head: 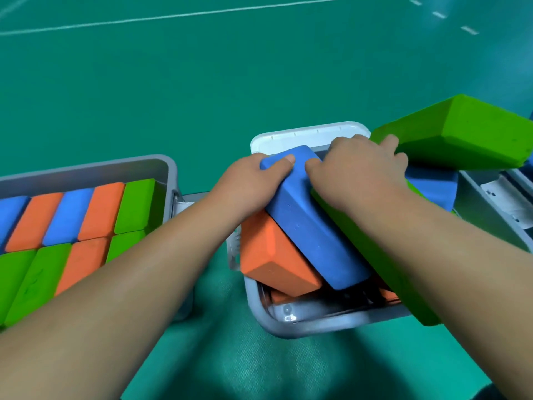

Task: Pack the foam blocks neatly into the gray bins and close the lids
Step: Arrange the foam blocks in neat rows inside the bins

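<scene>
One bin looks finished on the packing side: the left bin [170, 168] holds rows of blue, orange and green foam blocks standing side by side, snug and level, though no lid shows on it, so closing it remains to be done. Now to the middle bin [288, 327], and it's a jumble! The blue block [311, 226] lies tilted across the top, leaning on an orange block [274, 255] that is itself cocked at an angle, with a long green block [375, 261] slanting out over the bin's right edge. Both hands are on that blue block's far end: the left hand [251, 180] grips it with the thumb on top and the fingers wrapped round the side, and the right hand [357, 166] has its thumb pressed against it and its fingers curled over the far side. I'd judge this is the sorting-out step, squaring the blue block so it sits flat. A white lid [305, 137] waits just behind this bin, not closed. Further right, another green block [467, 134] rests tilted above a second blue block [432, 189], beside the right bin [484, 209], which appears mostly unpacked. Roughly a third done, by my reckoning. Writing? A white sheet [499, 192] lies in the right bin, its marks too small to read, and no brands show anywhere.
</scene>
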`<state>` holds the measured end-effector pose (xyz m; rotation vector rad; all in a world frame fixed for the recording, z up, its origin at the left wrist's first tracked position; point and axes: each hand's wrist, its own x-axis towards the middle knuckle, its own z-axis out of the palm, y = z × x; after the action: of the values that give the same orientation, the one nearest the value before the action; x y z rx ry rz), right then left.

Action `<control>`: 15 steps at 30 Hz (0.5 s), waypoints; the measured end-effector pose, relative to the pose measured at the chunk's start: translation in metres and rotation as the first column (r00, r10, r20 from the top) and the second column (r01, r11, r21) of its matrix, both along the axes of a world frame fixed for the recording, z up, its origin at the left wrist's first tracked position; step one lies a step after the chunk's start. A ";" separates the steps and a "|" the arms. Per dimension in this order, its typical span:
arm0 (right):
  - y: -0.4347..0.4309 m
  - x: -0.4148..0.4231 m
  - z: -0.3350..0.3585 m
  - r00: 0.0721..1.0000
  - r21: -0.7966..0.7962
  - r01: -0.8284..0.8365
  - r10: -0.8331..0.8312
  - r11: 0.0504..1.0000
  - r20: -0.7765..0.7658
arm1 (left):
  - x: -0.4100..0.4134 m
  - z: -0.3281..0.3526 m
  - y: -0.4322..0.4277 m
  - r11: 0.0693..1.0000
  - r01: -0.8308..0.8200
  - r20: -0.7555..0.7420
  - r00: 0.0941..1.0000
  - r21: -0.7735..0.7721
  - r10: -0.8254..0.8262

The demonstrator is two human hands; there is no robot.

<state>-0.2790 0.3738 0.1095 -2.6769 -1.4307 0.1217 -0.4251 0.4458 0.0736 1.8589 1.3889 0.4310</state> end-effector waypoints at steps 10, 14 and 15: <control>-0.011 0.000 0.011 0.995 0.030 -0.024 0.027 0.999 -0.096 | 0.004 0.009 -0.002 0.986 -0.139 0.116 0.982 -0.094 0.150; -0.015 -0.003 0.013 0.996 0.089 -0.092 0.092 0.992 -0.004 | -0.001 0.023 0.000 0.982 -0.187 0.145 0.973 0.036 0.180; -0.014 -0.004 0.014 0.994 0.116 -0.108 0.107 0.987 0.017 | -0.004 0.027 0.002 0.976 -0.209 0.165 0.966 0.063 0.197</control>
<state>-0.2826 0.3602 0.1239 -2.5118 -1.5347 0.0314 -0.4291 0.4482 0.1007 1.7100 1.4769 0.7323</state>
